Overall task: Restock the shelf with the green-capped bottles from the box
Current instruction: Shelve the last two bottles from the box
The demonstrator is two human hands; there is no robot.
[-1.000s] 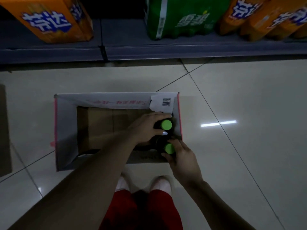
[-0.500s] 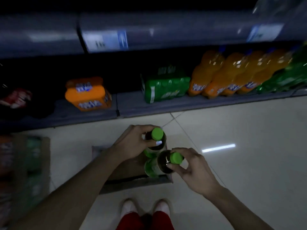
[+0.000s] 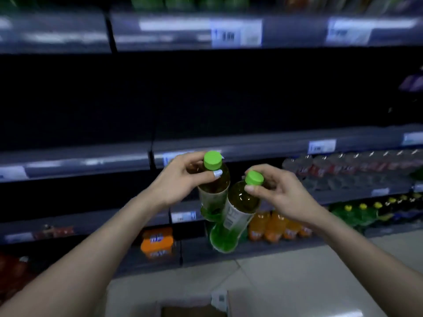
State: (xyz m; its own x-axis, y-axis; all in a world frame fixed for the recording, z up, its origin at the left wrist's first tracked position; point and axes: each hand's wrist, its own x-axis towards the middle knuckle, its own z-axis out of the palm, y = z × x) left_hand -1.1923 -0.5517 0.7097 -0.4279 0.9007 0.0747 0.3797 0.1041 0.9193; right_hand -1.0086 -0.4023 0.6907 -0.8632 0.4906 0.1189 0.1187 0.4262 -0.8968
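Note:
My left hand [image 3: 178, 179] grips the neck of one green-capped bottle [image 3: 214, 191] of amber drink, held upright in mid-air. Beside it, my right hand [image 3: 281, 193] holds a second green-capped bottle [image 3: 238, 216] by its cap, tilted with its base lower left. The two bottles touch at their sides. Both hang in front of the grey shelf [image 3: 91, 163], whose wide bay above the edge is dark. The cardboard box [image 3: 219, 303] lies on the floor at the bottom edge, mostly out of frame.
Lower shelves hold orange soda bottles [image 3: 279, 227], an orange multipack [image 3: 156, 244], red-labelled bottles [image 3: 343, 165] and yellow-capped green bottles [image 3: 357, 211]. Price tags [image 3: 235, 33] line the shelf edges. Pale tiled floor [image 3: 297, 282] lies below.
Both hands have lifted the two bottles out of the box and up to shelf height. My view has tilted up from the floor to the shelves.

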